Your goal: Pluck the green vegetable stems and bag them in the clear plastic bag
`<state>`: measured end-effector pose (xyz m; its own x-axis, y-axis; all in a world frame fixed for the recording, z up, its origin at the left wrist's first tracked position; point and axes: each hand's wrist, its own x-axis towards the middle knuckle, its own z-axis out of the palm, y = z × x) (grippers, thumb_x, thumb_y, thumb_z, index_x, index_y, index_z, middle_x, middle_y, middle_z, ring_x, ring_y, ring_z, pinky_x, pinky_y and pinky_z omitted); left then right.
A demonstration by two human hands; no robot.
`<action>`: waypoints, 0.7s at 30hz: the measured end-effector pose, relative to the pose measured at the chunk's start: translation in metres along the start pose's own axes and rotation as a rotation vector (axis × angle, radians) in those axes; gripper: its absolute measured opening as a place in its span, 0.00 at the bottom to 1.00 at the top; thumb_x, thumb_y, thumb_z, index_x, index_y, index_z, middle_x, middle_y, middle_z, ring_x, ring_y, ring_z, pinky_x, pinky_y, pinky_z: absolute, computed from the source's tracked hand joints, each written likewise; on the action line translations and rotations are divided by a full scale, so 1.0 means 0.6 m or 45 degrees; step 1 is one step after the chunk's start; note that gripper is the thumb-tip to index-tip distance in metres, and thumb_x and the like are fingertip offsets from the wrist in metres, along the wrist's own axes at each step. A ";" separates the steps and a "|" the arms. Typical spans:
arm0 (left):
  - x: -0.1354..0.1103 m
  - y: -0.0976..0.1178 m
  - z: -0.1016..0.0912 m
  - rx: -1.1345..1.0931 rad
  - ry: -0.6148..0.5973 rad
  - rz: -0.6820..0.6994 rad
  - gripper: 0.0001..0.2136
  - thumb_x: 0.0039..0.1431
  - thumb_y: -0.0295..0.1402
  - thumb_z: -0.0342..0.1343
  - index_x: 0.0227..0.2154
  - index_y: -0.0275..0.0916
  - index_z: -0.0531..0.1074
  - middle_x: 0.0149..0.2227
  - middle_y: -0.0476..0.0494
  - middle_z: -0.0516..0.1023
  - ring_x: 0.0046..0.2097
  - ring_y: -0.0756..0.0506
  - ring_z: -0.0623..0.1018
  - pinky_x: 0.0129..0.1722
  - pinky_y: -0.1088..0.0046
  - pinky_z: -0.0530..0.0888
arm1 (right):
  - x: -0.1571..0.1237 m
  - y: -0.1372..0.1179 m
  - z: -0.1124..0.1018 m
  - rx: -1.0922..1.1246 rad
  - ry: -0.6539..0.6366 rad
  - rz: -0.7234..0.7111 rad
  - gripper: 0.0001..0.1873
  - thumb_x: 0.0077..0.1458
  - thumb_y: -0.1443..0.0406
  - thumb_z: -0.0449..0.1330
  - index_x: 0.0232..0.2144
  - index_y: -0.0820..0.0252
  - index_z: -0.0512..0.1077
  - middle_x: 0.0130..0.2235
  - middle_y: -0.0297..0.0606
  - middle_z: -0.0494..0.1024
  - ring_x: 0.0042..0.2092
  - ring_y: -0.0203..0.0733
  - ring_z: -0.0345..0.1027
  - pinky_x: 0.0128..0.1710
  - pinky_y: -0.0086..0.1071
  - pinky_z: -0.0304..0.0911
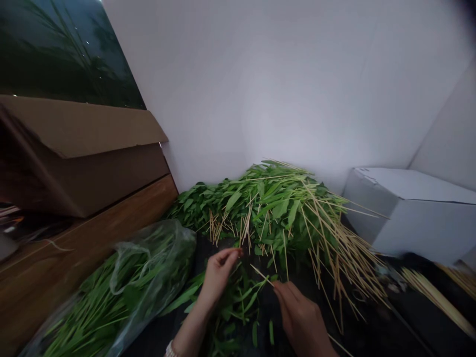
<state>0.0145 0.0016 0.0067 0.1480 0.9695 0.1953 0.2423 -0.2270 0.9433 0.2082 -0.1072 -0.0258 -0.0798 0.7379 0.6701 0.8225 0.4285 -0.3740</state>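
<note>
Your right hand [299,312] pinches a thin, straight, pale wooden stick [261,274] beside slender, loose green leaves [240,301]; your left hand [217,276] is closed, thumb against fingers, though whether around anything I cannot tell.

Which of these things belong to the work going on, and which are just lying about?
Seem part of the work:
- thin stick, held in the right hand
- loose greens between the hands
- leafy heap with sticks behind
- clear bag of greens

Seem just nearby:
- cardboard box, left
- white box, right
</note>
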 end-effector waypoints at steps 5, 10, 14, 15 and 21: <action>0.031 -0.045 -0.040 0.803 0.042 0.046 0.11 0.56 0.32 0.54 0.39 0.39 0.78 0.41 0.42 0.81 0.43 0.42 0.77 0.45 0.68 0.71 | 0.004 0.002 -0.003 -0.010 0.029 -0.045 0.17 0.65 0.67 0.43 0.44 0.58 0.70 0.31 0.37 0.76 0.30 0.35 0.74 0.32 0.23 0.69; 0.030 -0.066 -0.027 1.006 0.049 0.026 0.12 0.52 0.28 0.58 0.40 0.41 0.78 0.40 0.41 0.79 0.45 0.40 0.74 0.44 0.67 0.68 | 0.005 0.000 -0.001 -0.019 0.062 -0.047 0.17 0.66 0.66 0.43 0.43 0.57 0.72 0.29 0.36 0.76 0.29 0.34 0.74 0.30 0.22 0.68; 0.029 -0.064 -0.023 1.089 0.046 0.027 0.09 0.56 0.28 0.55 0.37 0.42 0.79 0.38 0.41 0.78 0.43 0.42 0.74 0.42 0.69 0.68 | 0.003 0.001 0.002 0.005 0.071 -0.084 0.15 0.65 0.68 0.44 0.43 0.59 0.71 0.29 0.36 0.76 0.28 0.34 0.74 0.29 0.22 0.68; 0.029 -0.061 -0.025 1.089 0.058 0.049 0.09 0.57 0.29 0.54 0.36 0.42 0.79 0.38 0.42 0.78 0.43 0.42 0.74 0.42 0.69 0.68 | 0.004 0.001 0.000 0.023 0.104 -0.085 0.15 0.65 0.68 0.45 0.44 0.59 0.70 0.29 0.36 0.76 0.28 0.34 0.74 0.30 0.22 0.68; 0.019 -0.011 -0.042 0.554 0.174 0.165 0.09 0.56 0.36 0.55 0.34 0.39 0.77 0.37 0.43 0.80 0.40 0.42 0.76 0.42 0.68 0.69 | 0.015 0.000 -0.023 0.115 0.308 -0.106 0.12 0.63 0.71 0.47 0.46 0.60 0.66 0.29 0.35 0.77 0.28 0.33 0.74 0.29 0.22 0.68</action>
<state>-0.0099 0.0167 0.0093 0.0832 0.9272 0.3653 0.6136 -0.3365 0.7143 0.2154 -0.1079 -0.0107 0.0009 0.5566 0.8308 0.7643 0.5353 -0.3595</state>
